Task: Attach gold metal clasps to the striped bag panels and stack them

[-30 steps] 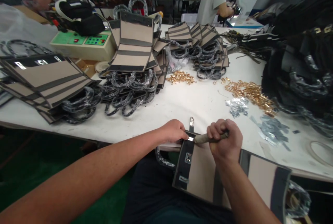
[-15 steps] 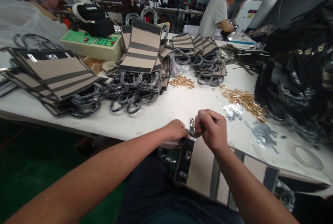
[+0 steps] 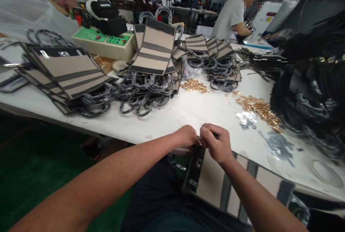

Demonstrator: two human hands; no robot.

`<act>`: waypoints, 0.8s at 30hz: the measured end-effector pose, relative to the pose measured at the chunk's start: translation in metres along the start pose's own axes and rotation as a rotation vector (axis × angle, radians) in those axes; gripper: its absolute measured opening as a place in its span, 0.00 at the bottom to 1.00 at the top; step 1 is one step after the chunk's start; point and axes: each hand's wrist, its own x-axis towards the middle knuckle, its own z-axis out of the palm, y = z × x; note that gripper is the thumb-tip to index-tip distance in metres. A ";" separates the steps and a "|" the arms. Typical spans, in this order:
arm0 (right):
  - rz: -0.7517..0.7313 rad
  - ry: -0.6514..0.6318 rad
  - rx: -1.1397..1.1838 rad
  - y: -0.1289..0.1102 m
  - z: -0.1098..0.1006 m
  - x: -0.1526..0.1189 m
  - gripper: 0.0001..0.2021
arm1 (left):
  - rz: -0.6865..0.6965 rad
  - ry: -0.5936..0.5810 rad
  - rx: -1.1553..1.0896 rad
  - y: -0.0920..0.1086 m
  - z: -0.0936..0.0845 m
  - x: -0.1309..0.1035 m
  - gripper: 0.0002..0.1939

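A flat bag body [image 3: 214, 178] in beige with black bands lies across my lap and the table edge. Along its black end strip sit metal fittings, among them a turn-lock plate [image 3: 198, 163]. My left hand [image 3: 188, 135] is closed at the strip's far corner, its fingertips pinching there. Close beside it my right hand [image 3: 216, 141] is closed around a dark-handled tool [image 3: 215, 135], whose working end is hidden. A small shiny metal piece [image 3: 199, 139] shows between the hands. A plastic-wrapped handle [image 3: 176, 162] hangs from the near left side.
Stacked bag bodies [image 3: 72, 70] with wrapped handles line the table's left and back. Gold fittings [image 3: 260, 109] and silver plates [image 3: 277, 144] lie in heaps to the right, near a tape roll [image 3: 325, 173]. Black bags [image 3: 309, 92] are piled far right. A co-worker [image 3: 229, 14] stands behind.
My right hand has lowered slightly and come closer to my left hand. The gold clasp that stood beyond the corner no longer shows. The view has shifted a little left.
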 end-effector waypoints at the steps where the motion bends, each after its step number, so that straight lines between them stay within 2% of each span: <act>1: 0.014 0.025 0.053 0.002 -0.003 -0.002 0.22 | -0.013 -0.017 0.008 0.000 0.000 -0.002 0.13; 4: 0.006 0.084 0.211 0.000 -0.011 -0.004 0.22 | -0.056 -0.047 0.024 0.002 -0.002 -0.007 0.15; 9: -0.180 0.233 0.390 -0.010 -0.010 -0.003 0.19 | -0.063 -0.069 0.019 0.003 -0.003 -0.004 0.15; 14: -0.029 0.191 0.272 0.000 -0.004 -0.001 0.21 | -0.074 -0.030 0.045 0.005 -0.002 -0.004 0.13; 19: -0.094 0.190 0.356 0.001 -0.006 -0.001 0.21 | -0.036 -0.016 0.062 0.002 -0.002 -0.003 0.13; 24: 0.007 0.167 0.341 -0.001 -0.004 -0.007 0.21 | -0.002 -0.010 0.092 -0.003 -0.001 0.001 0.13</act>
